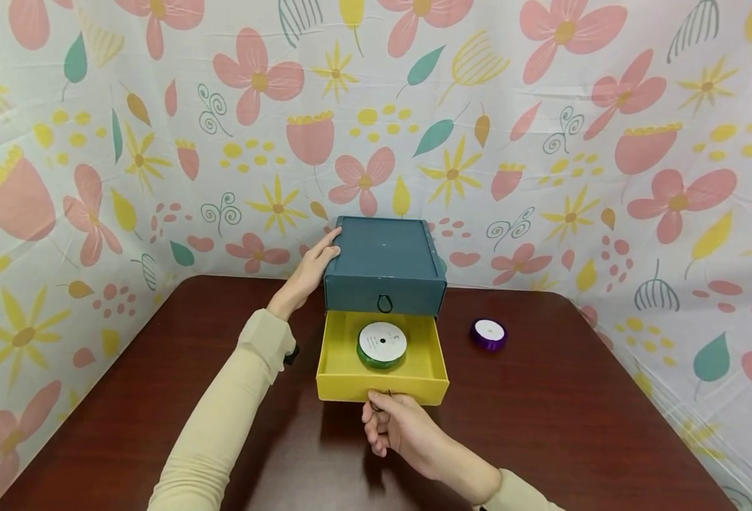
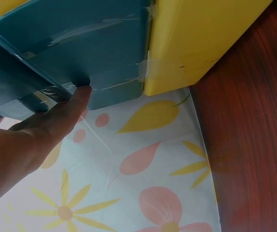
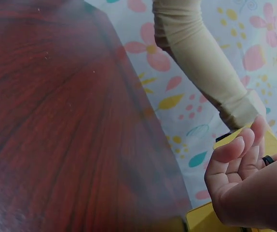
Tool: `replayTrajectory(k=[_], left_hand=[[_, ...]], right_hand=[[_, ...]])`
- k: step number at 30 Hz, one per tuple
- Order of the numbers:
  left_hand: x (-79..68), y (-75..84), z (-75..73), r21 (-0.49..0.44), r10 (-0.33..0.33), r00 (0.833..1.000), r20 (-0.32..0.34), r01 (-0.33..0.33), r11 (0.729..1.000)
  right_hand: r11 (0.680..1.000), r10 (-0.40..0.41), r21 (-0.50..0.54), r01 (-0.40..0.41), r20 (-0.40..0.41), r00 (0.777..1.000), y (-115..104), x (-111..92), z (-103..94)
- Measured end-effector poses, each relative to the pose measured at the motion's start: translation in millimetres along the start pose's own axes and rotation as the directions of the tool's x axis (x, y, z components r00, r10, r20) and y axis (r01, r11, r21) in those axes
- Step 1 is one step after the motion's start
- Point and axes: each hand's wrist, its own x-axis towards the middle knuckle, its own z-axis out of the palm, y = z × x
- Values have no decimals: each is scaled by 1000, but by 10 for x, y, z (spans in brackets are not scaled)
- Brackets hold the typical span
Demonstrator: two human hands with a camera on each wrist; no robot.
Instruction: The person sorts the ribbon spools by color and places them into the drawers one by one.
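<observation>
A two-tier drawer box stands on the table, a dark teal drawer unit [image 1: 385, 252] above and a yellow drawer [image 1: 382, 389] below, pulled out toward me. Inside the yellow drawer lies a spool of green ribbon [image 1: 382, 345] with a white label. My left hand [image 1: 312, 266] rests against the left side and top edge of the teal unit, fingers extended; the left wrist view shows the fingers [image 2: 82, 99] touching its wall. At the yellow front, my right hand [image 1: 404, 429] pinches a thin black loop pull [image 3: 268, 160] between thumb and finger, the other fingers loosely curled.
A spool of purple ribbon [image 1: 488, 335] sits on the dark red wooden table [image 1: 542, 411], right of the drawers. Another black loop [image 1: 385, 304] hangs on the teal front. Behind the table hangs a flower-patterned cloth [image 1: 363, 106], close to the box's back.
</observation>
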Motion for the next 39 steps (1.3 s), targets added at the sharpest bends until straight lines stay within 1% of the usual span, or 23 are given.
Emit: replayTrajectory(k=[7,17,32,39], left_hand=[[-9,15,1,-7,11,1000,-1,-11,1000],[-8,-2,-4,-4,10,1000,9,-10,1000],[-11,6,-2,-12,5,1000,0,-5,1000],[-10,15,-9,8,6,1000,-13,-6,1000]], right_hand=[[1000,-7,-5,7,-22,1000,-20,64,-34],[1000,-8,2,8,-53,999,-54,177,-89],[999,-43,-2,43,-80,996,-130,321,-177],[999,-43,7,44,-96,994,-163,386,-222]])
